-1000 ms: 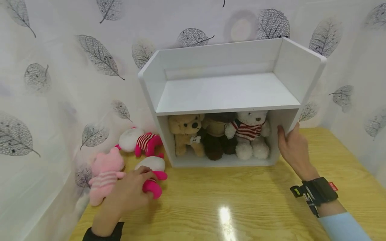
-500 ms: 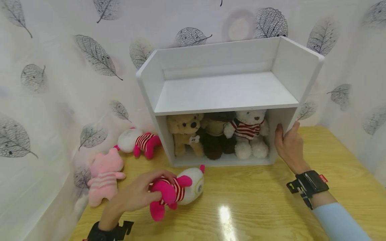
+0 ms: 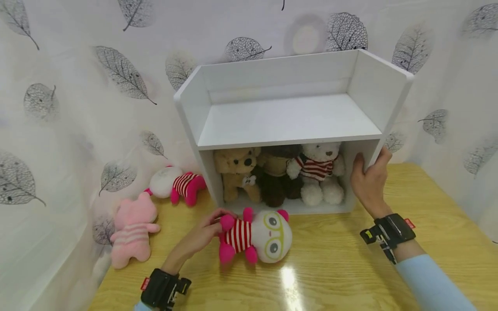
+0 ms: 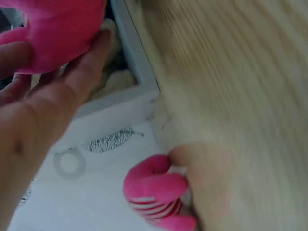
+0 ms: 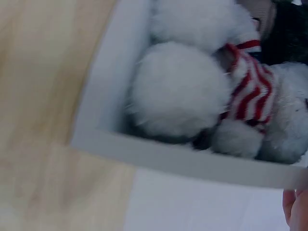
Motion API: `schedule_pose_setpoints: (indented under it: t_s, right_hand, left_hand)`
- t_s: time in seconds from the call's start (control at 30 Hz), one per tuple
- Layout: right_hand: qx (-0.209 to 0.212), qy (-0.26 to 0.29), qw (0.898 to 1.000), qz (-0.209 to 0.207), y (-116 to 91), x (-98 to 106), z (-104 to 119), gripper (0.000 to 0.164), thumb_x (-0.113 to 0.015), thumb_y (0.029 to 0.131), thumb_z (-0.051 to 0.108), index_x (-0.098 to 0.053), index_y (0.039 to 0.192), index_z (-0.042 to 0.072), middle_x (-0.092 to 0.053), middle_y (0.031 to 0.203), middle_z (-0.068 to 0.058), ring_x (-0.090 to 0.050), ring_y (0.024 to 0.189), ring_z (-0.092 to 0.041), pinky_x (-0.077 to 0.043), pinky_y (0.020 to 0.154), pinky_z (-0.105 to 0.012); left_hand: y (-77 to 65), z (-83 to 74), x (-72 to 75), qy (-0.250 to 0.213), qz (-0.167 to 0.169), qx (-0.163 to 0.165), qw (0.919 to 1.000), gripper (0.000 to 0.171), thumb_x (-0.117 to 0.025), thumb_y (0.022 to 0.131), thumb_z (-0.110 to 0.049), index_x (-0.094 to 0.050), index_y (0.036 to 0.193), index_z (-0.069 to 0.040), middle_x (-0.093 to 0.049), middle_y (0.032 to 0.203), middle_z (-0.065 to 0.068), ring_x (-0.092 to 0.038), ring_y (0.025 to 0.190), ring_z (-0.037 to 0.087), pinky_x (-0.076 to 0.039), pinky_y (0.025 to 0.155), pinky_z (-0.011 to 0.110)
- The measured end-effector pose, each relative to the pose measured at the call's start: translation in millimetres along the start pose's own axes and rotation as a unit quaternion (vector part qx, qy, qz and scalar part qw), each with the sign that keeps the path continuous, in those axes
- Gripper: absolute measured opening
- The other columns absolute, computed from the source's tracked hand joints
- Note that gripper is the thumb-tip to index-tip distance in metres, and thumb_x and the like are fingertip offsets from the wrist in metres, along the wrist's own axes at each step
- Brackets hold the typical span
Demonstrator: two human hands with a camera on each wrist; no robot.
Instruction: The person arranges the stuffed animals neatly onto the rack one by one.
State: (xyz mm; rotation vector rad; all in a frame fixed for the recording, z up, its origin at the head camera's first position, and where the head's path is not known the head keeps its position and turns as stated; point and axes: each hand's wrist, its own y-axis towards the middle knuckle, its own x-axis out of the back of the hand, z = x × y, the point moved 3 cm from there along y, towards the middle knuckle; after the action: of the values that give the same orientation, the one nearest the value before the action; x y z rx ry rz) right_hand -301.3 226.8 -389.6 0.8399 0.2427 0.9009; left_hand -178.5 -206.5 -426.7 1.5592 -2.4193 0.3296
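Note:
My left hand [image 3: 202, 235] grips a panda plush [image 3: 239, 236] in pink with a red-and-white striped shirt by its lower body. The panda lies sideways before the white shelf [image 3: 292, 121], its head with yellow-rimmed glasses pointing right. In the left wrist view, fingers and thumb wrap its pink bottom [image 4: 62, 38]. My right hand [image 3: 369, 183] holds the shelf's right side panel, thumb on the inner face. Inside the lower compartment sit a tan dog plush [image 3: 239, 179], a dark brown plush [image 3: 274, 190] partly in shadow, and a white bear [image 3: 320, 172] in a striped sweater.
At the left on the wooden table [image 3: 327, 268] lie a light pink plush [image 3: 134, 231] and a second pink panda plush [image 3: 186, 186]. The shelf's upper level is bare. Behind it hangs a white leaf-printed cloth [image 3: 78, 151].
My left hand has picked the panda plush from the group at left and moved it right, turning its face to view. My right hand stays on the shelf's side.

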Motion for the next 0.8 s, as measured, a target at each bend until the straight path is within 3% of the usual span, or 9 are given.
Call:
schedule_pose_setpoints:
  t_s: [0.07,0.2,0.3,0.4,0.5,0.6,0.67,0.8]
  right_hand:
    - [-0.009,0.015,1.000,-0.009,7,-2,6,0.052,-0.053,0.101,0.024,-0.037,0.148,0.007,-0.052,0.143,-0.024,-0.055,0.128,-0.040,-0.042,0.103,-0.062]
    - [-0.022,0.036,0.999,-0.027,23,-4,17,0.052,-0.053,0.102,0.028,-0.034,0.147,0.012,-0.055,0.144,-0.016,-0.056,0.129,-0.026,-0.042,0.107,-0.044]
    - [-0.035,0.038,0.998,-0.039,32,-2,23,0.051,-0.054,0.101,0.030,-0.033,0.145,0.015,-0.057,0.141,-0.012,-0.057,0.125,-0.018,-0.041,0.105,-0.035]
    - [-0.047,0.033,0.998,-0.037,34,0,25,0.051,-0.054,0.101,0.034,-0.034,0.145,0.017,-0.058,0.142,-0.011,-0.059,0.124,-0.017,-0.042,0.104,-0.033]
    - [-0.042,0.016,0.999,-0.017,28,2,24,0.050,-0.050,0.102,0.036,-0.037,0.146,0.017,-0.060,0.142,-0.017,-0.061,0.124,-0.028,-0.046,0.103,-0.045]
    - [-0.014,-0.002,1.000,0.000,18,4,19,0.049,-0.046,0.103,0.030,-0.042,0.147,0.010,-0.062,0.134,-0.030,-0.063,0.117,-0.045,-0.048,0.093,-0.063]
    - [0.024,-0.023,0.999,-0.003,12,7,16,0.046,-0.046,0.102,0.023,-0.048,0.141,0.001,-0.065,0.119,-0.037,-0.066,0.103,-0.054,-0.047,0.080,-0.069]
    - [0.114,-0.077,0.990,-0.032,6,12,13,0.035,-0.052,0.098,0.015,-0.057,0.124,-0.009,-0.064,0.082,-0.032,-0.061,0.064,-0.046,-0.042,0.056,-0.052]
  left_hand:
    - [0.0,-0.9,3.9,0.095,-0.034,-0.013,0.9948,0.035,-0.048,0.096,0.001,-0.062,0.127,-0.005,-0.065,0.127,0.012,-0.062,0.111,0.022,-0.054,0.092,0.037]
    - [-3.4,-15.0,4.2,0.240,-0.053,-0.040,0.9684,0.039,-0.058,0.086,0.004,-0.068,0.122,-0.008,-0.069,0.124,0.008,-0.063,0.118,0.029,-0.052,0.099,0.051]
    - [-3.2,-31.4,-2.6,0.335,-0.032,-0.063,0.9395,0.043,-0.067,0.081,-0.003,-0.069,0.123,-0.010,-0.070,0.125,0.006,-0.063,0.118,0.029,-0.050,0.101,0.053]
    - [-0.5,-43.5,-12.4,0.411,0.001,-0.072,0.9090,0.047,-0.074,0.080,-0.011,-0.068,0.127,-0.010,-0.069,0.129,0.008,-0.063,0.123,0.032,-0.049,0.103,0.054]
    - [2.6,-45.9,-19.9,0.456,0.025,-0.057,0.8876,0.051,-0.079,0.081,-0.016,-0.067,0.131,-0.012,-0.068,0.132,0.009,-0.062,0.123,0.033,-0.050,0.099,0.058]
    - [5.7,-44.3,-24.5,0.475,0.031,-0.038,0.8789,0.054,-0.084,0.080,-0.021,-0.067,0.132,-0.015,-0.070,0.131,0.006,-0.063,0.119,0.033,-0.051,0.094,0.062]
    - [7.8,-43.7,-26.8,0.485,0.027,-0.033,0.8735,0.058,-0.086,0.078,-0.024,-0.067,0.133,-0.017,-0.071,0.128,0.003,-0.065,0.114,0.031,-0.052,0.092,0.062]
    - [13.4,-41.8,-31.1,0.516,0.021,-0.024,0.8560,0.066,-0.087,0.074,-0.025,-0.066,0.136,-0.022,-0.074,0.120,0.000,-0.069,0.104,0.029,-0.051,0.087,0.060]
